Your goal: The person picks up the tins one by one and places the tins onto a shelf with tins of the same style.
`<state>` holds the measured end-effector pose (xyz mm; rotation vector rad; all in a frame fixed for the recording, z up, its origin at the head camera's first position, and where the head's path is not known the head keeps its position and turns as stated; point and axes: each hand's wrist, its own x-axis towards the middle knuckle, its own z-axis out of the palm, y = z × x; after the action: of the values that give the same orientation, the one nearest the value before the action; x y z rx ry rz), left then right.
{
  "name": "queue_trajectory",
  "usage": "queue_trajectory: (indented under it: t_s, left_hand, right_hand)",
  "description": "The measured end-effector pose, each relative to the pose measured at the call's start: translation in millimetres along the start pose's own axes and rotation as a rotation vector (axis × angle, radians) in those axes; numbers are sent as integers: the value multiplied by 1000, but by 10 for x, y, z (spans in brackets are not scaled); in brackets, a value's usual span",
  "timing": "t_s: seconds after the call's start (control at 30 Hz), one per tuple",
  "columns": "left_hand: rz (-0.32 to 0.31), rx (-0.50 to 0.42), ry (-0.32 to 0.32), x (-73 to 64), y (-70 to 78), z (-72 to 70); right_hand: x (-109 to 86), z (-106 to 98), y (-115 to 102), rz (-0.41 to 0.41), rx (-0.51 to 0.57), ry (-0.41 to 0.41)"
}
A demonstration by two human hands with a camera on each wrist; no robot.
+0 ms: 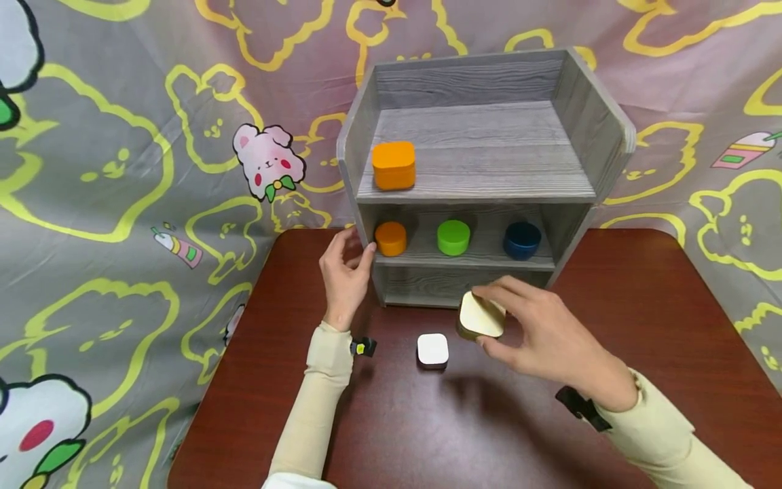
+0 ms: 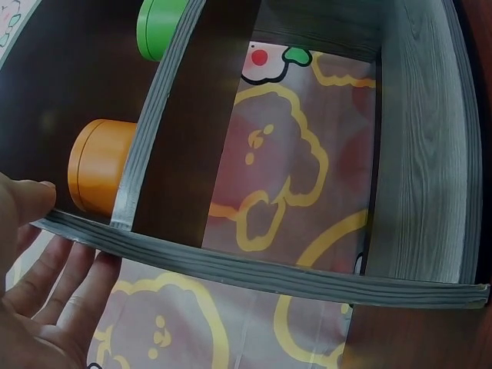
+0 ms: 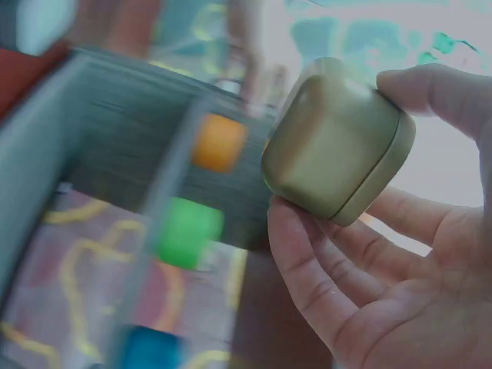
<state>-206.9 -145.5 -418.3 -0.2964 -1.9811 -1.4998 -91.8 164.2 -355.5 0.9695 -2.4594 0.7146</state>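
My right hand (image 1: 544,333) pinches a gold rounded-square tin (image 1: 481,316) between thumb and fingers, in the air before the shelf's lower part. In the right wrist view the tin (image 3: 338,142) shows its lid seam. My left hand (image 1: 347,275) grips the left side panel of a grey wooden shelf unit (image 1: 473,198), thumb inside and fingers outside, as the left wrist view shows. Close to that thumb, on the middle shelf, sits a round orange tin (image 1: 391,238). A white-topped square tin (image 1: 432,350) lies on the table between my hands.
On the middle shelf stand a round green tin (image 1: 453,238) and a round dark blue tin (image 1: 522,240). A square orange tin (image 1: 394,166) is at the top shelf's left front. The brown table (image 1: 647,305) meets a patterned cloth (image 1: 122,204) at the back and left.
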Motion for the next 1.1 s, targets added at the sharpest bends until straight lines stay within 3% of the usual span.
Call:
queue_trajectory:
  t_s: [0.17,0.33,0.53,0.67,0.97,1.03,1.1]
  left_hand:
    - [-1,8,-4,-1,24,-6]
    - [-3,15,3,1,27,-7]
    - [-5,9,5,4,23,1]
    - [-1,9,7,0,14,-1]
    - [-6,16,-3,-12,-1,-3]
    - [-5,12,0,-10,11,2]
    - [-7,3,1,-7,20,10]
  right_hand:
    - [393,-408,-79,-50,41,40]
    - [745,-642,-91,-104,39,64]
    - [1120,-795,28,-78,94,69]
    - [1338,-863,155,-26,77,4]
    - [1595,-892,369,59,-19,-152]
    - [1579,-886,363,72,-37,-152]
    - [1498,-871,306,65,-54,-74]
